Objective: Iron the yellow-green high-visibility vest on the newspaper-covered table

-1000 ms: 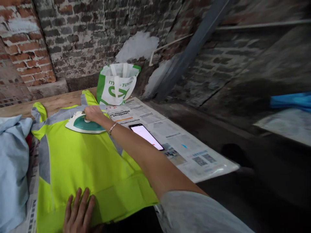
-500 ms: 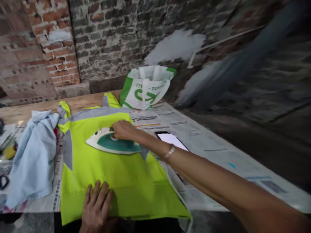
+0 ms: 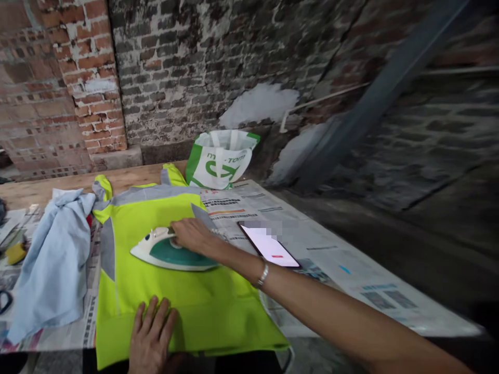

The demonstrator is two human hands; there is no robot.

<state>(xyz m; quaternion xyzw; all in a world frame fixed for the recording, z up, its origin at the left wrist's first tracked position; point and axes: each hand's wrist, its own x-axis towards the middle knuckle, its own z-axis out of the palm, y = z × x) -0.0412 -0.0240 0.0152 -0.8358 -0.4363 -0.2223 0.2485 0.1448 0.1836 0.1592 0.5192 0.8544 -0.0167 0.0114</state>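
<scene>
A neon yellow shirt [image 3: 152, 213] with grey panels is spread out over the newspaper-covered table. My right hand [image 3: 192, 236] is closed round the handle of a white and green iron [image 3: 177, 257]. The iron lies on the middle of the shirt, its tip pointing left. Near the bottom hem, my left hand [image 3: 151, 332] rests flat on the fabric with its fingers stretched out. A silver bracelet [image 3: 263, 274] circles my right wrist.
Left of the shirt lies a crumpled light blue cloth [image 3: 58, 259]. A phone [image 3: 268, 244] with a lit screen is on the newspaper [image 3: 331, 291] at right. Behind stands a white and green bag [image 3: 222, 161], before a brick wall [image 3: 167, 78].
The camera view has shifted, so the bag and phone appear lower and further left. The iron stays on the shirt in my right hand; my left hand remains flat near the hem.
</scene>
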